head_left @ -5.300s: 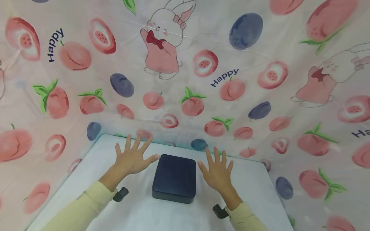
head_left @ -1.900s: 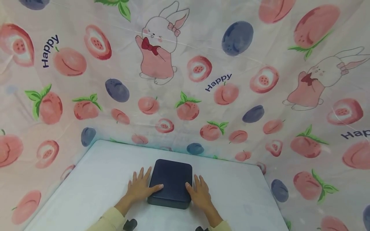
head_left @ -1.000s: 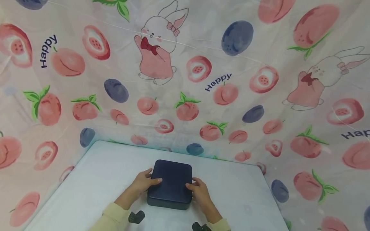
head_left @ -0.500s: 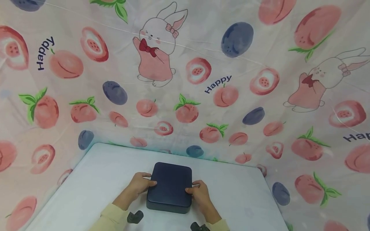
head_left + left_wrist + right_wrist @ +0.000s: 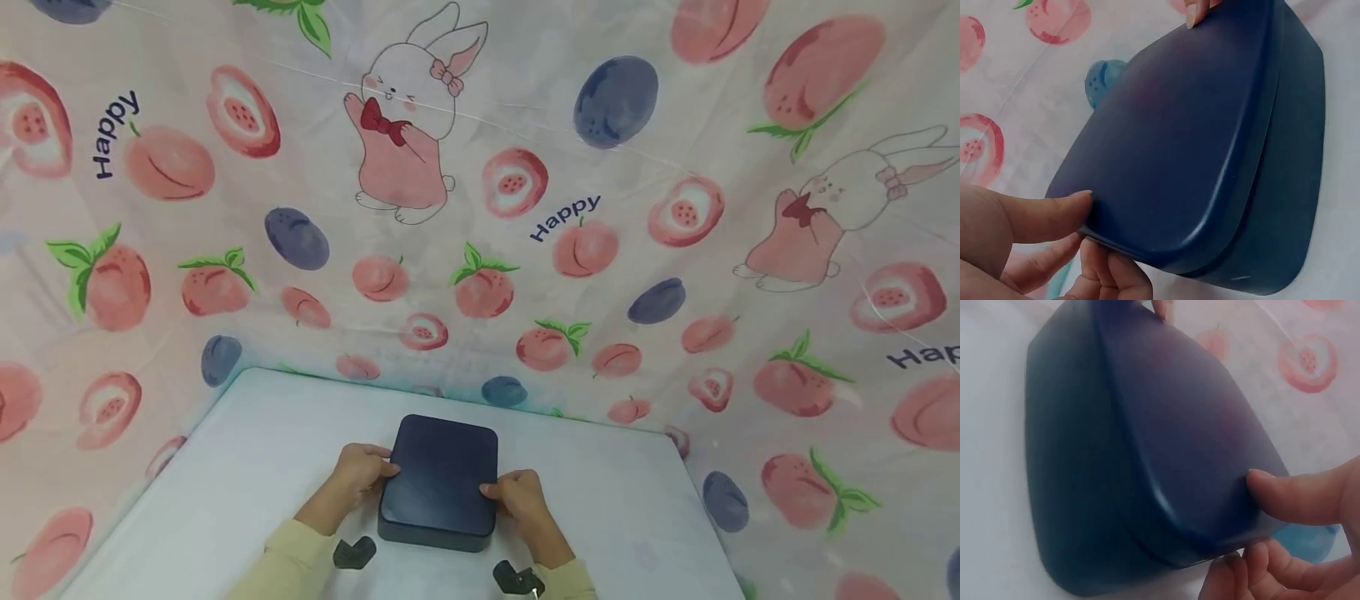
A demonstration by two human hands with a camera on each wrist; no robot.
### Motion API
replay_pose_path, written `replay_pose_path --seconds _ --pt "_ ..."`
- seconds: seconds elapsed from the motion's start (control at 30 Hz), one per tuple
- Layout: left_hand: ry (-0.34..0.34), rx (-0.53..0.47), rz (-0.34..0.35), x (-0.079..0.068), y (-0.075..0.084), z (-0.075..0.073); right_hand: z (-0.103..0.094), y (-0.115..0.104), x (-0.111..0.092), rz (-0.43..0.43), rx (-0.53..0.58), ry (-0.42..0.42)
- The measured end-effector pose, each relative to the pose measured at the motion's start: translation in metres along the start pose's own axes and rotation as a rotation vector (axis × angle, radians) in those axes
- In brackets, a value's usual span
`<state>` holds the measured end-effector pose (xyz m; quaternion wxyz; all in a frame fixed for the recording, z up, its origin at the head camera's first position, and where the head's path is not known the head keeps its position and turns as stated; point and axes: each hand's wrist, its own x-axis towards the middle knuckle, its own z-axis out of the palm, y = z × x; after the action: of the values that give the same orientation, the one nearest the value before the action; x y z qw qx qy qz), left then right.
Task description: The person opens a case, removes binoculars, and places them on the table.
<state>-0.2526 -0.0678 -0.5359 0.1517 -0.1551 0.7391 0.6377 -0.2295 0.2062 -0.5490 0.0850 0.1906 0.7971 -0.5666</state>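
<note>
A dark navy box [image 5: 438, 475] with rounded corners and a lid [image 5: 1160, 125] lies flat on the white table. A seam between lid and base shows in both wrist views. My left hand [image 5: 358, 471] grips the lid at its left side, thumb on top near the edge and fingers curled against the side below. On the opposite side my right hand [image 5: 521, 492] holds the lid the same way, its thumb [image 5: 1297, 497] lying on the top face. Inside the box nothing can be seen.
The white tabletop [image 5: 615, 500] spreads around the box. A cloth [image 5: 480, 125] printed with peaches and rabbits rises behind the table and at both sides. Dark wrist cameras [image 5: 354, 552] sit at each pale yellow sleeve [image 5: 292, 558].
Both hands came from spread over the table to the box's sides, then their fingers curled and gripped the lid. The thumbs slid outward toward its edges. The box has barely moved.
</note>
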Motion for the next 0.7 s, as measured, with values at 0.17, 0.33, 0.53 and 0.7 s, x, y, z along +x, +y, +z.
replay_pose_path --seconds 0.17,0.33,0.53,0.7 --pt "-0.008 -0.051 -0.006 0.001 0.003 0.000 -0.004 -0.005 -0.002 -0.002 0.004 0.021" --pt "-0.004 -0.084 0.003 -0.003 0.003 -0.004 -0.004 -0.004 -0.005 -0.044 0.056 0.014" --pt "-0.021 -0.095 0.023 -0.005 0.005 -0.008 -0.005 -0.005 -0.008 -0.082 0.128 0.033" --pt "-0.015 -0.095 0.037 -0.006 0.007 -0.009 -0.007 -0.006 -0.011 -0.110 0.172 0.027"
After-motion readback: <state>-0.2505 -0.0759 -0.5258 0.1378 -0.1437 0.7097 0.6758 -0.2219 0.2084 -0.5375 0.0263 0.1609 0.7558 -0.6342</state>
